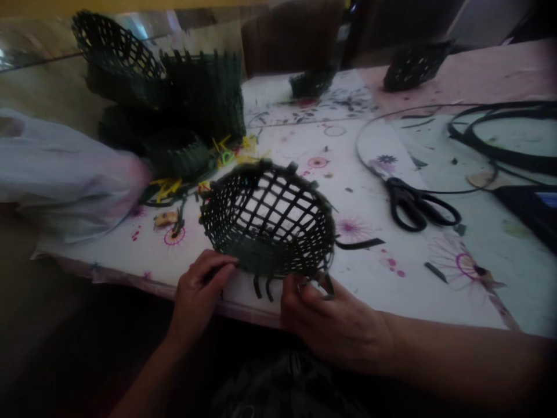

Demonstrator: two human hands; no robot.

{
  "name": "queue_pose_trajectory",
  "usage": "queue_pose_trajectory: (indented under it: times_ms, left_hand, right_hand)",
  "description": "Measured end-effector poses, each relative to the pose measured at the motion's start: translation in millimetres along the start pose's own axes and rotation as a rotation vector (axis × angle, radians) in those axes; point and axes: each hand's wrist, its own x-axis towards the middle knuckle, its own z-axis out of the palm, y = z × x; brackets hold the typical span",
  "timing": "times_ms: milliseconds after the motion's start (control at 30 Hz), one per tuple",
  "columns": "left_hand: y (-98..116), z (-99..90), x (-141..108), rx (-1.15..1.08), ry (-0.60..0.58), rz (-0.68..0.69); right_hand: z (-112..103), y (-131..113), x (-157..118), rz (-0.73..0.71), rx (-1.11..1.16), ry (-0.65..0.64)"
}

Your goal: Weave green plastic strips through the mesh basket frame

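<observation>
A dark green woven basket (265, 249) lies tilted on the flowered tablecloth (369, 290), its open lattice showing. At the basket's near left rim, my left hand (204, 287) pinches the edge between thumb and fingers. My right hand (322, 313) is closed at the near right rim, by a loose strip end; its fingertips are partly hidden, and I cannot make out exactly what they pinch. Two loose strip ends hang from the rim between my hands. One longer strip (360, 244) sticks out to the right.
Black-handled scissors (420, 206) lie to the right, near a coil of dark strip (500, 139). Stacked woven baskets (204, 93) stand at the back left, beside a white plastic bag (73, 174). Another small basket (415, 65) sits at the back right. Yellow scraps (246, 152) and cut bits are scattered about.
</observation>
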Motion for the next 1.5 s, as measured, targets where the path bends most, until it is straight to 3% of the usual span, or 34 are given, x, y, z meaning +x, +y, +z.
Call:
queue_pose_trajectory:
  times_ms: [233, 433, 900, 1500]
  left_hand:
    - [3, 1.1, -1, 0.052, 0.046, -0.002]
    - [0, -2.3, 0, 0.183, 0.029, -0.058]
    - [3, -0.3, 3, 0.112, 0.094, -0.267]
    - [27, 5.1, 23, 0.292, 0.103, -0.403]
  right_hand:
    - [1, -1, -3, 0.027, 0.033, -0.001]
    - [3, -1, -1, -0.033, 0.038, 0.000]
    - [2, 0, 4, -0.029, 0.055, 0.005]
    - [4, 2, 3, -0.069, 0.208, 0.026]
